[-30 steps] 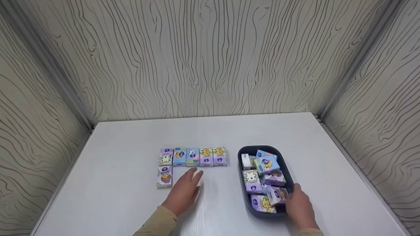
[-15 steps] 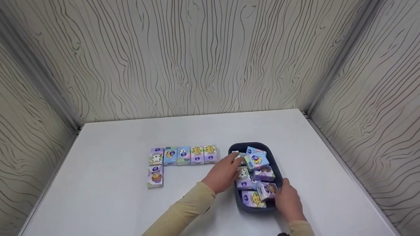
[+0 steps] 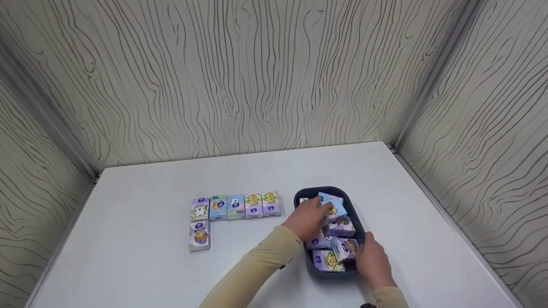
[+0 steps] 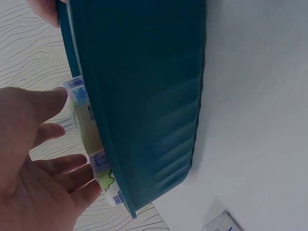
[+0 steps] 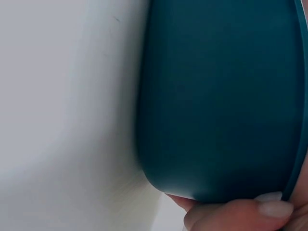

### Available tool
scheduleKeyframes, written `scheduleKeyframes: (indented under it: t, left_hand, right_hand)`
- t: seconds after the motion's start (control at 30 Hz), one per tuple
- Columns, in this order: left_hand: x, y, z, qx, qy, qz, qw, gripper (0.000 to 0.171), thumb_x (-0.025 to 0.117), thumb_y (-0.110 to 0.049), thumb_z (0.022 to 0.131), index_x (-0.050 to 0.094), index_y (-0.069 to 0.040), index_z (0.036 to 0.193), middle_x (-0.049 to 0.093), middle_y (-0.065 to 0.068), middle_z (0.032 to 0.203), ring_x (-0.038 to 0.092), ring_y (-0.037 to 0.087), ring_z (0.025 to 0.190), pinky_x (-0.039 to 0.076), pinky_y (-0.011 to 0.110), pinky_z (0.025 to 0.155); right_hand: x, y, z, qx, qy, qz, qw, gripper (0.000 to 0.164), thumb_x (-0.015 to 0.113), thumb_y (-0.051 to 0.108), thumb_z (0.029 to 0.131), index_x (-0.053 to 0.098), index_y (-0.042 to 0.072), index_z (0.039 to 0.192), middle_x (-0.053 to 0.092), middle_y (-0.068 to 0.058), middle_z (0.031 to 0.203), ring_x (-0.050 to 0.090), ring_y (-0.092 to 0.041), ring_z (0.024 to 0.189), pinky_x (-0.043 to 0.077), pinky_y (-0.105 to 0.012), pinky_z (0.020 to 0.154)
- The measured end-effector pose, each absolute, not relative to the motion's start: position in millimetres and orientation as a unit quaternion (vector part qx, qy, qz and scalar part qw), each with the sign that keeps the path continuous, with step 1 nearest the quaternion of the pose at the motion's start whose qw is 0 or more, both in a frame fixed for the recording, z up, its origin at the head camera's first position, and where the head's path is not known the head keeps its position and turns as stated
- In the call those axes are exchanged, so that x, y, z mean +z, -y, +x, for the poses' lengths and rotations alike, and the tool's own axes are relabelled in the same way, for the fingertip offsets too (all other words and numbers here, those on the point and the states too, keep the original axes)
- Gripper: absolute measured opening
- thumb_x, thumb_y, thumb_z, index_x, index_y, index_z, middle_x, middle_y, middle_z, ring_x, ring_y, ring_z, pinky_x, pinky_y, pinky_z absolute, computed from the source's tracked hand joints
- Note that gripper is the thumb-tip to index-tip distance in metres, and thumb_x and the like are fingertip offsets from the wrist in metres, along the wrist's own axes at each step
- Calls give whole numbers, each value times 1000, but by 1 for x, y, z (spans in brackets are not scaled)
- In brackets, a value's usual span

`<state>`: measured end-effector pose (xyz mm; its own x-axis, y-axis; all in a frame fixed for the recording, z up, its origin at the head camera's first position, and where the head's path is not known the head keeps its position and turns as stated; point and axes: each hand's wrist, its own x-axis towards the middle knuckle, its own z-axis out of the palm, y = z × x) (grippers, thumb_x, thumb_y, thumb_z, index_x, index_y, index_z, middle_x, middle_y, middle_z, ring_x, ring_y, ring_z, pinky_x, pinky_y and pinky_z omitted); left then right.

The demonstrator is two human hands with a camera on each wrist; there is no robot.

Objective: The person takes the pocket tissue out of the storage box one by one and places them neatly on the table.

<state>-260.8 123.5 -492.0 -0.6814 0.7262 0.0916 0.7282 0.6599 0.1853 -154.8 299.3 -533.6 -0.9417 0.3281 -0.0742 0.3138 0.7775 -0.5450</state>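
Observation:
A dark teal plastic tub [image 3: 329, 274] holds several small cartoon-printed packs that look like pocket tissues. My left hand [image 3: 309, 218] reaches over the tub's left rim, fingertips at a light-blue pack [image 3: 338, 210] on top of the pile. In the left wrist view, the thumb and fingers of that hand [image 4: 29, 187] are spread beside packs [image 4: 86, 130] that rise above the rim. My right hand [image 3: 373, 261] grips the tub's near right corner. Seen from the right wrist, fingers [image 5: 231, 216] curl round the tub's wall [image 5: 216, 106].
On the white table [image 3: 141, 265], left of the tub, similar packs [image 3: 235, 207] lie side by side in a row. One more pack [image 3: 199, 236] lies below the row's left end. Wood-grain panels [image 3: 239, 85] enclose the back and sides.
My left hand has moved right from the space below the row of packs to over the tub's pile. The right hand stays at the tub's corner. The head view has shifted slightly.

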Motion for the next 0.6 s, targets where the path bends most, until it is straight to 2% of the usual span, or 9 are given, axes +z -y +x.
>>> scheduleKeyframes:
  t: [0.13,0.27,0.4,0.6]
  left_hand:
    - [-492,-130,-264,-97,916,-390,2,43,58,-30,96,52,-21,137,51,7,137,46,22,127,31,34,110]
    - [-492,-137,-264,-88,918,-386,5,38,64,-31,93,59,-19,128,59,4,126,53,19,119,38,31,105]
    - [-493,-140,-262,-89,919,-384,12,32,64,-27,93,62,-19,124,62,2,121,57,16,112,45,28,98]
    - [-493,-139,-261,-123,914,-386,7,29,65,-21,92,63,-19,121,62,0,116,58,13,108,46,25,94]
  right_hand:
    - [-534,-299,-155,291,942,-169,16,36,39,1,93,36,-16,125,55,-38,108,56,-51,100,48,-58,79]
    - [-533,-300,-155,295,940,-172,15,35,39,1,93,37,-16,124,55,-38,108,56,-50,99,48,-58,79]
    - [-533,-299,-156,297,938,-176,6,38,38,1,93,36,-16,126,53,-39,112,55,-51,103,47,-58,82]
    - [-531,-299,-158,294,936,-193,-21,46,37,2,95,28,-18,135,45,-41,125,46,-52,115,42,-60,92]
